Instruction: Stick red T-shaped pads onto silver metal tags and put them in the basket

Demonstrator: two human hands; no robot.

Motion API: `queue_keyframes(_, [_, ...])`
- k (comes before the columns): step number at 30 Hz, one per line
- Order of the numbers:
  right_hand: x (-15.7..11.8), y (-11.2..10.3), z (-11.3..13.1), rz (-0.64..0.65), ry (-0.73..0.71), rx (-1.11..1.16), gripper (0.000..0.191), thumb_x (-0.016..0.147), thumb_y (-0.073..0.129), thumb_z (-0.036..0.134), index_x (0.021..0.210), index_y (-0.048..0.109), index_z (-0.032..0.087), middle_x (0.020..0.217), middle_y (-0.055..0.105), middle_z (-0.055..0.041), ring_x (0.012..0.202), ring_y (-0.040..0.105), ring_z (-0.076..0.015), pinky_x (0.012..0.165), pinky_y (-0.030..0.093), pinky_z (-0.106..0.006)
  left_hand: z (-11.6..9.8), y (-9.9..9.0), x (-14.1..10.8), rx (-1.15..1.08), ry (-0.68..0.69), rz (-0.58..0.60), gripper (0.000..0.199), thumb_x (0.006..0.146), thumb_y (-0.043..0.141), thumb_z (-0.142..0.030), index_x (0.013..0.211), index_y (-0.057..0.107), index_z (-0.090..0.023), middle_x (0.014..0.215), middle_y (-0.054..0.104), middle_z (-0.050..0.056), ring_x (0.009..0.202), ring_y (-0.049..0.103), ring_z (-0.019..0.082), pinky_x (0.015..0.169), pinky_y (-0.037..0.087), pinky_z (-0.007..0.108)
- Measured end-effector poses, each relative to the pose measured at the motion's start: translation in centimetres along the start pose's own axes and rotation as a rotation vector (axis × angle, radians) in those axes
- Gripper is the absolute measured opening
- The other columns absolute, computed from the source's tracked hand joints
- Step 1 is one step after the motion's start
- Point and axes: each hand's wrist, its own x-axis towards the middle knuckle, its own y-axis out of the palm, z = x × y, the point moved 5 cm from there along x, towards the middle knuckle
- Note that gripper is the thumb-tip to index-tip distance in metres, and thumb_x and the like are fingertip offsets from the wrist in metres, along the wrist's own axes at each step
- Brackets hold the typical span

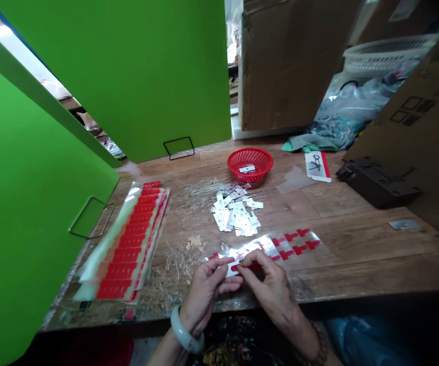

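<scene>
Near the table's front edge, my left hand [210,284] pinches a small white plate [231,269] between thumb and fingers. A red patch shows on the plate's face. The fingertips of my right hand [267,282] are closed on the red piece [237,267] at the plate's right side. Just behind both hands lies a clear sheet [306,243] with red T-shaped stickers, partly covered by the hands. Beyond it is a loose pile of white plates [241,213]. Further back, a red basket [250,175] holds a few similar plates.
Stacked sheets of red stickers [124,249] lie at the left. Green panels [128,76] stand behind and left, with wire stands [179,148] at their feet. Cardboard boxes [280,66], a dark metal block [379,183], scissors on a card [317,165] and a small plate [404,224] are right.
</scene>
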Motion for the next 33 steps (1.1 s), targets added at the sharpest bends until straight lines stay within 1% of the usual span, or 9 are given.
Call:
queue_keyframes(6, [-0.21, 0.01, -0.15, -0.007, -0.031, -0.035, 0.012, 0.081, 0.056, 0.021, 0.070, 0.051, 0.022, 0.072, 0.056, 0.0011, 0.070, 0.053, -0.0151, 0.064, 0.042, -0.026, 0.12, -0.01, 0.04, 0.001, 0.010, 0.002, 0.025, 0.077, 0.067, -0.020, 0.098, 0.065, -0.008, 0.084, 0.070, 0.010, 0.071, 0.068, 0.015, 0.068, 0.055, 0.023])
queue_keyframes(13, [0.01, 0.01, 0.03, -0.006, -0.024, -0.051, 0.012, 0.081, 0.056, 0.021, 0.070, 0.052, 0.022, 0.072, 0.056, 0.0006, 0.070, 0.052, -0.0153, 0.065, 0.042, -0.027, 0.15, 0.06, 0.13, 0.012, 0.010, 0.005, 0.023, 0.079, 0.065, -0.020, 0.098, 0.064, -0.008, 0.086, 0.070, 0.010, 0.071, 0.068, 0.014, 0.068, 0.055, 0.023])
queue_keyframes(24, [0.29, -0.08, -0.10, 0.020, 0.046, 0.046, 0.012, 0.078, 0.057, 0.020, 0.069, 0.051, 0.020, 0.068, 0.054, 0.0033, 0.065, 0.050, -0.0124, 0.061, 0.041, -0.023, 0.30, -0.19, 0.32, 0.029, 0.007, -0.020, 0.025, 0.077, 0.066, -0.020, 0.099, 0.063, -0.008, 0.084, 0.070, 0.011, 0.072, 0.068, 0.016, 0.069, 0.055, 0.024])
queue_keyframes(33, [0.11, 0.01, -0.05, 0.009, 0.009, 0.010, 0.012, 0.080, 0.056, 0.020, 0.069, 0.051, 0.020, 0.069, 0.054, 0.0027, 0.065, 0.051, -0.0122, 0.061, 0.041, -0.023, 0.23, 0.10, 0.29, 0.042, 0.025, -0.024, 0.024, 0.077, 0.066, -0.021, 0.097, 0.064, -0.009, 0.084, 0.070, 0.010, 0.072, 0.068, 0.017, 0.069, 0.055, 0.025])
